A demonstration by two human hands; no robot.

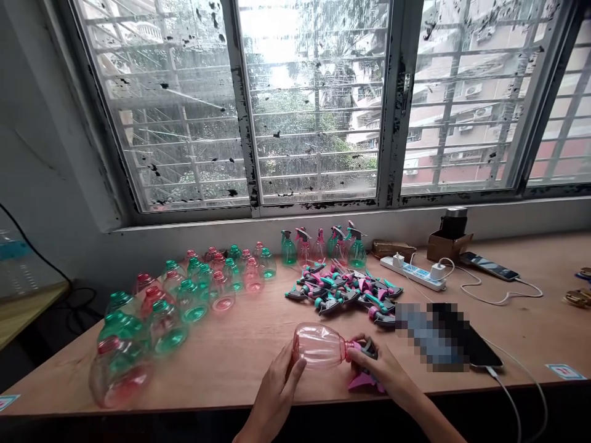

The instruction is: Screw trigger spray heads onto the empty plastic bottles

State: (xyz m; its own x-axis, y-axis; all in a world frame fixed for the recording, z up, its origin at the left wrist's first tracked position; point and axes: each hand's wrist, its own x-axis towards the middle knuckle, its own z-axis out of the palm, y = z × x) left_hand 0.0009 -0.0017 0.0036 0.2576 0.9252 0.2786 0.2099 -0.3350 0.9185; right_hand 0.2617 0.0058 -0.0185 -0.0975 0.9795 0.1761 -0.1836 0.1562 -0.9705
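A clear pink spray bottle lies sideways in the air above the table's front edge, held between both hands. My left hand grips its rounded base, thumb on the near side. At the neck, my right hand is closed around the pink and grey spray head, which meets the bottle's mouth; whether it is screwed tight I cannot tell. Just beyond the hands lies a heap of loose spray heads in pink, teal and grey.
Open pink and green bottles stand in rows at the left. Several bottles with spray heads line the wall below the window. A power strip, a phone, a black device and white cables occupy the right side.
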